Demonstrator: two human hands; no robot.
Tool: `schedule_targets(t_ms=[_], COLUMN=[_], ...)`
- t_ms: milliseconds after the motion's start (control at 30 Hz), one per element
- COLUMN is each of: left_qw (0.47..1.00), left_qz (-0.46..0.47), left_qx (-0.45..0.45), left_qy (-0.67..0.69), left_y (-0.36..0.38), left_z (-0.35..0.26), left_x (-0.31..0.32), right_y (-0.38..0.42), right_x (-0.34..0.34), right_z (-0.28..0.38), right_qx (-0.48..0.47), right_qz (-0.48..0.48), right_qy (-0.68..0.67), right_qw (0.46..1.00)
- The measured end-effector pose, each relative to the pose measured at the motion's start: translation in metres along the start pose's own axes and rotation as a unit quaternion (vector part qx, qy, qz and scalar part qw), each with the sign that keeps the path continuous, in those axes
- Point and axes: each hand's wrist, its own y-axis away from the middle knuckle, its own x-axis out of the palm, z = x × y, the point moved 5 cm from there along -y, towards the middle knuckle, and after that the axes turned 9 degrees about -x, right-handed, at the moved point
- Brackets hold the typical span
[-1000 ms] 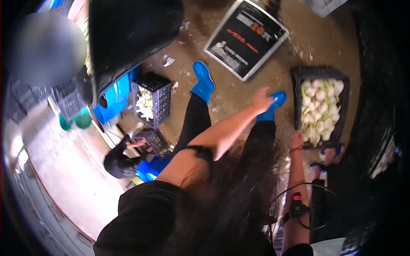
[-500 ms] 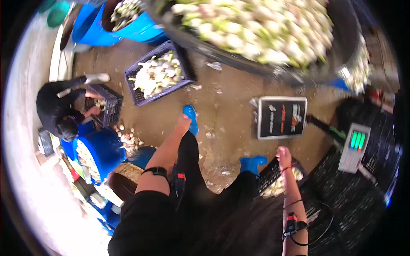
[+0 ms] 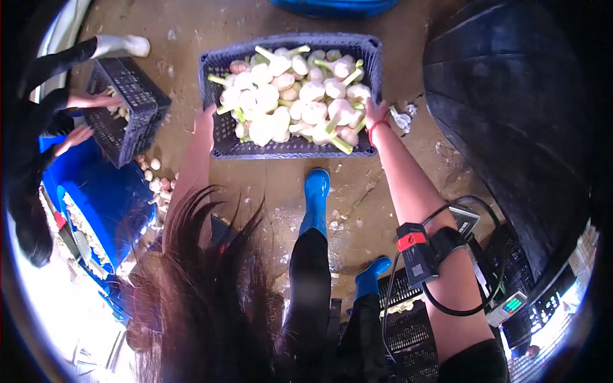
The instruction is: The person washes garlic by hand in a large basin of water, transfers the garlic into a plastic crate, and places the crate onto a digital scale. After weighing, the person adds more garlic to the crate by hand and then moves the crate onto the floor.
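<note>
A dark plastic crate point(image 3: 290, 153) full of white bulbs with green stems point(image 3: 268, 96) lies in front of me. My left hand point(image 3: 204, 121) is at the crate's left side, its fingers on the rim and partly hidden. At the right side, my right hand point(image 3: 377, 115) has its fingers wrapped over the rim beside the bulbs. A red band circles that wrist.
At the left a co-worker's hands point(image 3: 80, 137) are at a tilted crate point(image 3: 137, 105). Below it are a blue barrel point(image 3: 105, 198) and loose bulbs point(image 3: 159, 185). A large black tub point(image 3: 504, 102) stands at the right, above a scale display point(image 3: 511, 305).
My view has turned toward the crate of bulbs, now much closer. Both my hands have gone from free in the air to the crate's two sides.
</note>
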Motion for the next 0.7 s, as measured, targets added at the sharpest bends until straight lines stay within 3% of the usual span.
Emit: schedule_targets(t_ms=[67,133,167,267,300,333,367,433,467,500,533,567,600,633,700], left_qw=[1.0,0.987,0.975,0.967,0.965,0.964,0.967,0.971,0.97,0.977,0.982,0.996,0.97,0.974,0.975], left_qz=[-0.024,0.023,0.059,0.074,0.063,0.054,0.03,0.034,0.039,0.064,0.092,0.038,0.137,0.121,0.089], left_qx=[-0.001,-0.146,-0.178,-0.161,-0.159,-0.152,-0.137,-0.136,-0.144,-0.118,-0.094,-0.059,-0.163,-0.175,-0.196], left_qy=[0.018,0.067,0.118,0.185,0.198,0.212,0.213,0.193,0.189,0.164,0.137,0.063,0.118,0.077,-0.053], left_y=[-0.003,-0.009,-0.001,0.071,0.075,0.094,0.125,0.168,0.201,0.241,0.28,0.299,0.287,0.313,0.377], left_z=[0.003,0.008,0.009,-0.023,-0.006,0.025,0.027,0.038,0.033,0.017,0.005,0.012,0.059,0.058,0.055], left_x=[0.01,0.01,0.009,0.007,-0.005,-0.014,-0.018,-0.015,-0.009,0.002,0.017,0.03,0.049,0.069,0.113], right_y=[-0.001,-0.003,-0.005,-0.004,0.013,0.049,0.076,0.133,0.162,0.185,0.207,0.229,0.245,0.263,0.306], right_x=[-0.01,-0.013,-0.015,-0.017,-0.028,-0.058,-0.08,-0.134,-0.17,-0.199,-0.222,-0.24,-0.261,-0.284,-0.321], right_z=[0.005,0.003,0.006,-0.027,-0.047,-0.066,-0.089,-0.118,-0.134,-0.141,-0.168,-0.209,-0.245,-0.272,-0.331], right_qx=[-0.067,-0.11,-0.098,-0.109,-0.129,-0.116,-0.074,-0.013,0.012,0.051,0.06,0.074,0.081,0.087,0.189], right_qz=[0.048,0.032,0.03,0.012,0.021,0.021,0.054,0.027,-0.015,0.032,0.022,-0.006,-0.038,-0.063,-0.103], right_qy=[0.079,0.073,0.076,0.057,0.056,-0.004,-0.038,-0.165,-0.02,-0.153,-0.157,-0.23,-0.302,-0.305,-0.366], right_qw=[0.993,0.991,0.992,0.992,0.99,0.993,0.995,0.986,1.0,0.986,0.986,0.97,0.949,0.946,0.906])
